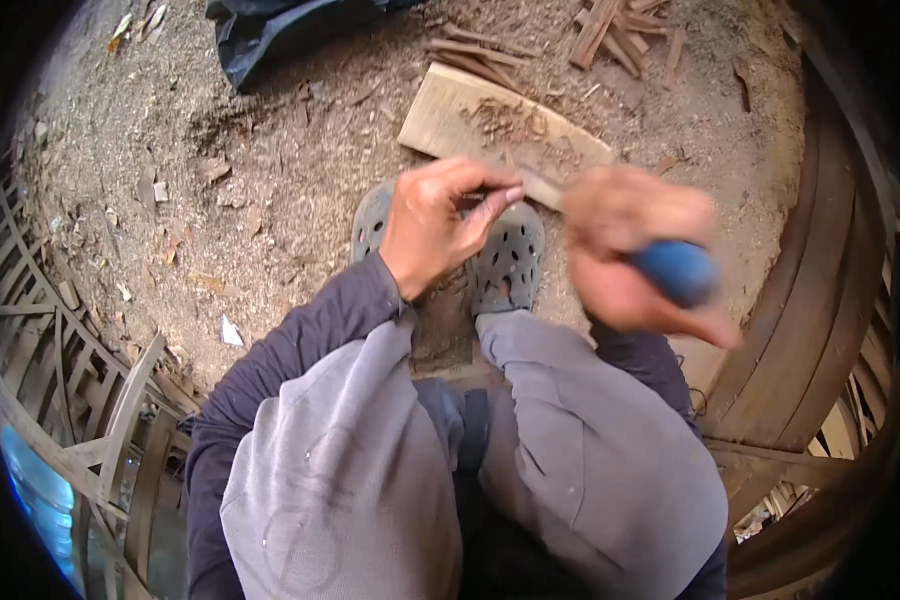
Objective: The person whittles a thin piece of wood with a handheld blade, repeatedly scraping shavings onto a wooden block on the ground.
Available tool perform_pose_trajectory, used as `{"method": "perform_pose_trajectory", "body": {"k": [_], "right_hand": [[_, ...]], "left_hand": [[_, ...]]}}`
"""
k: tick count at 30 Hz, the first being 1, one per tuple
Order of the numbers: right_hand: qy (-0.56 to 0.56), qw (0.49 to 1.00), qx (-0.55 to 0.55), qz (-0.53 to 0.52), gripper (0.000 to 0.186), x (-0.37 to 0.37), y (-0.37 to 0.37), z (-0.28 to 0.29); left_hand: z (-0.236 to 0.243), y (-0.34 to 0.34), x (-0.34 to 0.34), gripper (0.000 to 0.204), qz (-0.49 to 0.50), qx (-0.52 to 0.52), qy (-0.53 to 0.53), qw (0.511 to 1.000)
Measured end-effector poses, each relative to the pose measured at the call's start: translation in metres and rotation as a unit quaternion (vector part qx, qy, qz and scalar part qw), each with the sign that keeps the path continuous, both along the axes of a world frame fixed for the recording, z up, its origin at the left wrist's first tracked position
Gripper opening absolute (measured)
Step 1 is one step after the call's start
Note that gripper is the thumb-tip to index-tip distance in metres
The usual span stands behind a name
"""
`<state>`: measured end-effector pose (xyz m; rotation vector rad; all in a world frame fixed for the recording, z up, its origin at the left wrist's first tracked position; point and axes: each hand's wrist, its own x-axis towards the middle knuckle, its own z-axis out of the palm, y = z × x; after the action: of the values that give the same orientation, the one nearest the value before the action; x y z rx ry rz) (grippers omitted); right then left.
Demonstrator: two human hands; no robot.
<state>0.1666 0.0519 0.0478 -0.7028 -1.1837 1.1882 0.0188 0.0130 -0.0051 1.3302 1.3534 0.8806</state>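
My left hand (435, 220) is closed in a pinch over my shoes, thumb against forefinger. A thin reddish sliver, apparently wood, shows at its fingertips; most of what it pinches is hidden. My right hand (630, 240), smeared by motion, is wrapped round a blue-handled bladed tool (678, 272). The rounded blue butt sticks out near the thumb, and a pale flat blade reaches toward my left fingertips. Whether the blade touches the sliver I cannot tell. Just beyond both hands lies a pale wooden board (500, 110) with brown shavings on it.
Reddish wood sticks (625, 35) lie in a pile beyond the board. A dark plastic sheet (280, 35) is at the far left. Sawdust and chips cover the ground. Curved wooden planks (800, 280) stand at right, wooden frames (90, 420) at left. Grey clogs (510, 255) are below my hands.
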Motion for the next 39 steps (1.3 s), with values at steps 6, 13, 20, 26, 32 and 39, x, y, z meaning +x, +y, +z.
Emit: {"method": "perform_pose_trajectory", "body": {"k": [6, 13, 20, 26, 32, 39], "right_hand": [[0.014, 0.986, -0.162, -0.028, 0.086, -0.008, 0.010, 0.011], [-0.006, 1.000, -0.023, 0.014, 0.085, -0.008, 0.001, 0.000], [0.034, 0.995, 0.057, 0.078, 0.085, 0.003, 0.005, -0.007], [0.057, 0.997, 0.009, 0.043, 0.089, 0.004, 0.002, -0.005], [-0.083, 0.993, -0.067, -0.048, 0.090, 0.010, 0.002, -0.038], [0.094, 0.995, 0.031, -0.022, 0.096, 0.027, 0.025, -0.004]], "left_hand": [[-0.002, -0.005, -0.001, 0.011, -0.040, -0.022, 0.002, 0.999], [-0.001, 0.001, -0.002, 0.009, -0.013, 0.084, 0.022, 0.996], [-0.001, -0.004, 0.000, 0.010, 0.013, 0.028, -0.022, 0.999], [-0.001, 0.003, -0.004, 0.011, 0.004, 0.004, -0.015, 1.000], [-0.004, 0.003, 0.001, 0.011, -0.010, 0.035, -0.019, 0.999], [-0.009, -0.011, -0.017, 0.017, -0.073, 0.058, 0.034, 0.995]]}}
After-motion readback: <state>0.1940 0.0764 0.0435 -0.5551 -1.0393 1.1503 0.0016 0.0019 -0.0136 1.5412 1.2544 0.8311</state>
